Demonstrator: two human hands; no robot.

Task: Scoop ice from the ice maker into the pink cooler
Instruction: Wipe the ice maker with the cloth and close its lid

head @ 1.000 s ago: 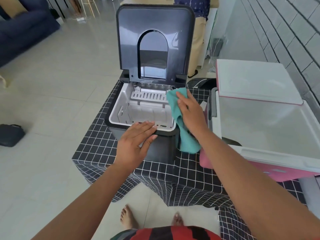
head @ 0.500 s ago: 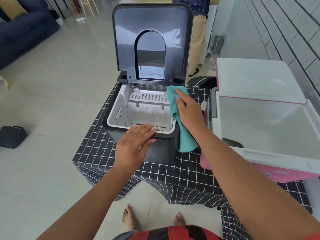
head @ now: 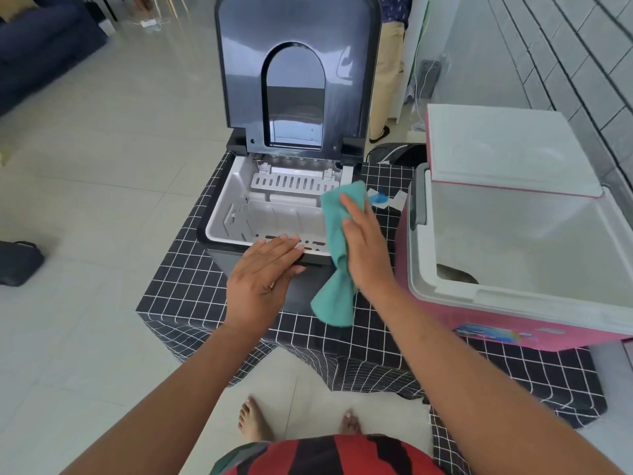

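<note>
The dark ice maker (head: 219,231) stands on the table with its lid (head: 239,63) raised. No ice shows in its white inner basket. My left hand (head: 263,272) rests flat on the front rim, fingers straight. Over the right rim, my right hand (head: 363,248) presses a teal cloth (head: 334,303) with straight fingers; the thumb is hidden, and the cloth's tail hangs down the outside. At the right the pink cooler (head: 513,323) sits open, its white lid (head: 507,149) tipped back, and the part of its inside that I can see holds no ice.
A black checked cloth covers the table (head: 191,293). A small blue item (head: 378,199) lies between ice maker and cooler. A person (head: 390,80) stands behind the ice maker. A black bag (head: 17,262) lies on the tiled floor at left. A tiled wall runs along the right.
My right hand has slid the teal cloth a little toward me along the ice maker's right rim. My left hand stays on the front rim.
</note>
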